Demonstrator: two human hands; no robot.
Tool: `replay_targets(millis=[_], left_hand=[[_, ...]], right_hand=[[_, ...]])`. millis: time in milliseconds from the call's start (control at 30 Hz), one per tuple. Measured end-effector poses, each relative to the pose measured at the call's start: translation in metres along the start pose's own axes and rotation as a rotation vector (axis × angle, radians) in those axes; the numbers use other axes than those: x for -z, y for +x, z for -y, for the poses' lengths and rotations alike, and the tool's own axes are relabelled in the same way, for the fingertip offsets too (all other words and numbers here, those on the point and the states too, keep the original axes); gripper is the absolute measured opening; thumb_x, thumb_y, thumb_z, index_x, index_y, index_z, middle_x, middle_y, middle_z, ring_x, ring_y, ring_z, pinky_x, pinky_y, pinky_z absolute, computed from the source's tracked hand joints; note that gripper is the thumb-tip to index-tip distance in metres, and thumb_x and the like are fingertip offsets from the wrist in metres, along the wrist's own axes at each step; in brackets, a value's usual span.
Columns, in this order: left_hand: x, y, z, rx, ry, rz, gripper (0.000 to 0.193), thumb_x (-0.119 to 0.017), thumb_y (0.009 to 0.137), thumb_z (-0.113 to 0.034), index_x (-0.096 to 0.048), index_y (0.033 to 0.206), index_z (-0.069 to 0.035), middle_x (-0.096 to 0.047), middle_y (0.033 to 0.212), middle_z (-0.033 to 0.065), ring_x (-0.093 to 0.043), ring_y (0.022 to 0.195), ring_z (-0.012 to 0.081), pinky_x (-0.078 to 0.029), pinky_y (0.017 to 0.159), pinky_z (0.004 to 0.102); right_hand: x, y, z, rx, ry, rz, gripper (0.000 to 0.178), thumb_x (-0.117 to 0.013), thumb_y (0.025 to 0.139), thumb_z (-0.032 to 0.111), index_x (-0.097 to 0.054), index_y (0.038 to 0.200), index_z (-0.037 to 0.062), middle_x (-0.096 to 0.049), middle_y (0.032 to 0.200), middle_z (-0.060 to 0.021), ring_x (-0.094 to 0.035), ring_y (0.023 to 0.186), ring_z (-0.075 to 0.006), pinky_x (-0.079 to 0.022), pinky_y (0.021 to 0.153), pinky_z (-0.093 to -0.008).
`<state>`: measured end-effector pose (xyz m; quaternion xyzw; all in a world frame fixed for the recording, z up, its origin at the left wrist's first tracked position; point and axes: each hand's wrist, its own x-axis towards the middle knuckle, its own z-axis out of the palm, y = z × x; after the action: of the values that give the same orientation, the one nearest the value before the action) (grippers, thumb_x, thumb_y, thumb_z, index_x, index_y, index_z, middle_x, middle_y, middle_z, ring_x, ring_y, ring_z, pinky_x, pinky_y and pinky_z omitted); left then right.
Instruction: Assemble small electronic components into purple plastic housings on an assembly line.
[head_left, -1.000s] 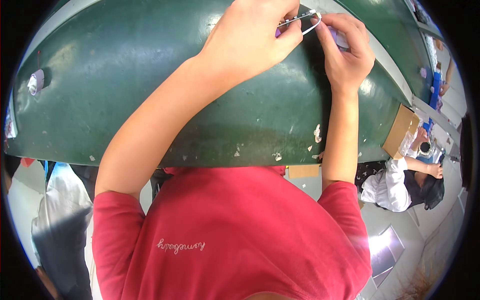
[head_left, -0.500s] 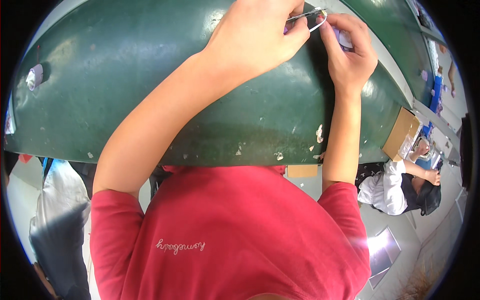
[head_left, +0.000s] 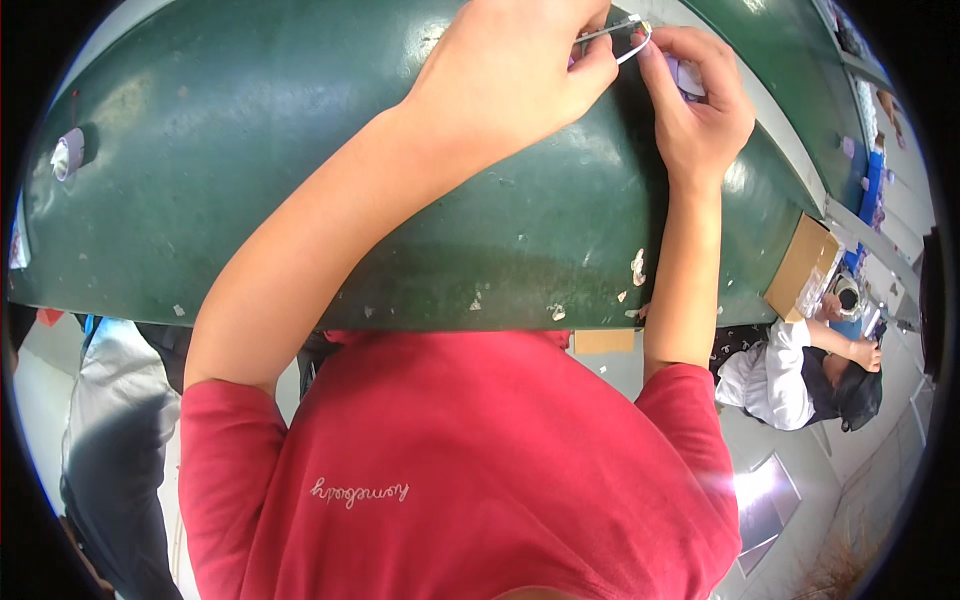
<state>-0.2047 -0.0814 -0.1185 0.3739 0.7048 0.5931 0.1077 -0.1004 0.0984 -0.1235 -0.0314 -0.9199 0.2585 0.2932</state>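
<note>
At the top of the head view my left hand [head_left: 530, 70] is closed on a thin metal tool like tweezers [head_left: 608, 30]. Its tip meets a tiny pale yellowish piece [head_left: 647, 27] by the fingertips of my right hand [head_left: 705, 110]. My right hand is closed round a purple-and-white rounded part [head_left: 686, 78], mostly hidden by the fingers. A narrow white strip or wire [head_left: 634, 52] curves between the two hands. A spot of red shows beside my right thumb tip; I cannot tell what it is.
Both forearms cross a green worktop [head_left: 480, 250] with pale worn spots. A purple-and-white cylindrical part [head_left: 68, 155] stands far left. At the right are an open cardboard box [head_left: 803, 265] and a co-worker in white sleeves [head_left: 765, 385]. Another person's grey clothing [head_left: 120, 420] shows at left.
The tool in my left hand has shifted slightly at its tip; my arms have hardly moved. At the right, the co-worker's hand has moved and a round dark-centred item now shows there.
</note>
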Motion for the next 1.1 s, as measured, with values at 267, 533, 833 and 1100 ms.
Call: replay_targets(millis=[267,533,833,1100], left_hand=[[-0.001,-0.002,0.001,-0.025,0.025,0.043,0.014,-0.065,0.087,-0.006,-0.053,0.086,0.002,-0.062,0.071,0.0241,-0.065,0.069,0.0435,-0.050,0.060,0.0470],[0.004,-0.002,0.001,-0.068,0.030,0.071,0.012,-0.063,0.088,-0.006,-0.053,0.088,0.001,-0.061,0.072,0.0255,-0.064,0.071,0.0456,-0.050,0.061,0.0491],[0.005,0.002,-0.008,0.122,-0.026,0.091,0.012,-0.062,0.090,-0.007,-0.058,0.097,0.001,-0.065,0.079,0.0269,-0.066,0.075,0.0452,-0.052,0.065,0.0464],[0.012,0.002,-0.012,0.044,-0.029,0.156,0.023,-0.059,0.092,-0.006,-0.063,0.113,0.001,-0.067,0.091,0.0276,-0.066,0.084,0.0456,-0.053,0.070,0.0438]], right_hand=[[-0.006,0.000,-0.006,0.004,0.022,-0.050,0.013,-0.081,0.080,0.003,-0.075,0.091,0.0033,-0.073,0.090,-0.0057,-0.066,0.086,-0.0176,-0.050,0.079,-0.0289],[-0.003,-0.003,0.000,0.073,-0.041,-0.035,0.014,-0.079,0.082,-0.002,-0.075,0.095,0.0003,-0.073,0.093,-0.0085,-0.066,0.088,-0.0174,-0.052,0.079,-0.0285],[-0.009,0.009,0.027,-0.114,0.049,-0.025,0.024,-0.080,0.073,-0.003,-0.071,0.093,0.0058,-0.070,0.080,-0.0041,-0.065,0.082,-0.0199,-0.047,0.090,-0.0352],[-0.002,0.009,0.028,-0.057,0.034,0.013,0.016,-0.080,0.074,-0.004,-0.073,0.086,0.0031,-0.072,0.085,-0.0073,-0.065,0.093,-0.0241,-0.049,0.082,-0.0339]])
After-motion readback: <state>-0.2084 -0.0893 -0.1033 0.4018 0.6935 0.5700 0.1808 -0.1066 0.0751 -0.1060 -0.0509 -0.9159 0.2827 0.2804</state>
